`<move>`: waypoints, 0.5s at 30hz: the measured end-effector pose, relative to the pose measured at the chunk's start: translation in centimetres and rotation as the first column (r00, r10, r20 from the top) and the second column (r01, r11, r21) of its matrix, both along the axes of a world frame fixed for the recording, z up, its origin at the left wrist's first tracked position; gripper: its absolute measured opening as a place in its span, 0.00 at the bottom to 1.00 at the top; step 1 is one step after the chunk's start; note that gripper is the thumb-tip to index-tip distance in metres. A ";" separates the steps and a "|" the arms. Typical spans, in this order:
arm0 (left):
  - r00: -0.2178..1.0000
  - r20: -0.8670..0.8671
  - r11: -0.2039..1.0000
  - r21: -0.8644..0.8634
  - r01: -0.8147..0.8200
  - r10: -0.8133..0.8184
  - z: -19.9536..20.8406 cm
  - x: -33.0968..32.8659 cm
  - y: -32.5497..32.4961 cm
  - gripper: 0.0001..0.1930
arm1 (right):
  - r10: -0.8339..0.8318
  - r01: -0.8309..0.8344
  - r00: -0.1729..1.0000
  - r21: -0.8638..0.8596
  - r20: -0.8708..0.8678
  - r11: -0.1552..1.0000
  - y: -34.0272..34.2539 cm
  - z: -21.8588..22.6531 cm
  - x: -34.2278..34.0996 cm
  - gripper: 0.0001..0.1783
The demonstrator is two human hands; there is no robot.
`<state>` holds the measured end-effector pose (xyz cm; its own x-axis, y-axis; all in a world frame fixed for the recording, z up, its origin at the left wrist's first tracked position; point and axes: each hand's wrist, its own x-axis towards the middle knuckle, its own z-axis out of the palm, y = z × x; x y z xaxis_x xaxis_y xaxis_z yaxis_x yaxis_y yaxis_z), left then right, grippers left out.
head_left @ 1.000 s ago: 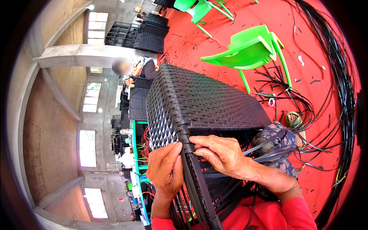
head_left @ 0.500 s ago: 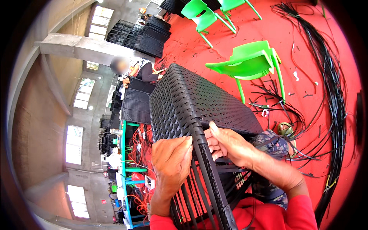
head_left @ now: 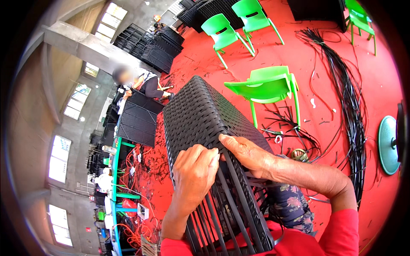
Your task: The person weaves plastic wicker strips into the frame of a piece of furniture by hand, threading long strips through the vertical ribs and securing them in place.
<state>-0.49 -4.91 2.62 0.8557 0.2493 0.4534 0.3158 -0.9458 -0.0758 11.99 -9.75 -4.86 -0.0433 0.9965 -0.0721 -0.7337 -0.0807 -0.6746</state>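
Note:
A large black woven wicker frame (head_left: 192, 113) stands before me, its far part covered in dense flat weave. Toward me the weave ends and bare black strips (head_left: 217, 213) run down to my lap. At the end of the weave, my left hand (head_left: 193, 173) is closed in a pinch on the left face; what lies between its fingertips is hidden. My right hand (head_left: 245, 154) grips the corner rail, thumb pressed on top by the last woven rows, its fingers curled out of sight on the right side.
A green chair (head_left: 269, 85) stands just beyond the frame, with two more behind it. A long bundle of black strips (head_left: 352, 128) lies on the red floor at right, near a round teal disc (head_left: 388, 145). A person (head_left: 145, 83) sits by woven panels at far left.
My view has swung to the right. My right hand has come over the corner, its thumb now on top, and its fingers have gone behind. My left hand stays at the weave's edge.

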 end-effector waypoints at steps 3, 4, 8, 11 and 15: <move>1.000 0.012 1.000 -0.007 0.023 -0.023 0.3 0.1 -0.1 0.07 | -0.063 0.067 0.989 -0.028 0.136 0.997 0.3 0.2 -0.1 0.22; 1.000 0.013 1.000 -0.006 0.028 -0.027 0.3 0.1 -0.1 0.06 | -0.035 0.043 0.993 -0.071 0.117 0.997 0.2 0.3 0.0 0.24; 0.998 0.025 0.998 0.006 0.056 -0.056 0.0 -0.2 0.4 0.05 | -0.002 0.024 0.988 -0.134 0.156 0.991 0.7 0.7 -0.1 0.24; 0.995 0.070 0.981 -0.178 0.080 -0.069 -0.1 -1.2 1.5 0.07 | -0.039 0.060 0.981 -0.109 0.191 0.992 1.2 0.6 -0.4 0.23; 0.976 0.208 0.896 -0.442 0.038 0.061 1.0 -4.6 1.1 0.10 | -0.023 0.060 0.974 -0.162 0.224 0.985 0.4 1.5 -0.3 0.21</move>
<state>-5.14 -3.85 3.61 0.7482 0.4749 0.4633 0.2883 -0.8617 0.4176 11.67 -9.34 -3.39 0.0338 0.9701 -0.2405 -0.5733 -0.1783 -0.7997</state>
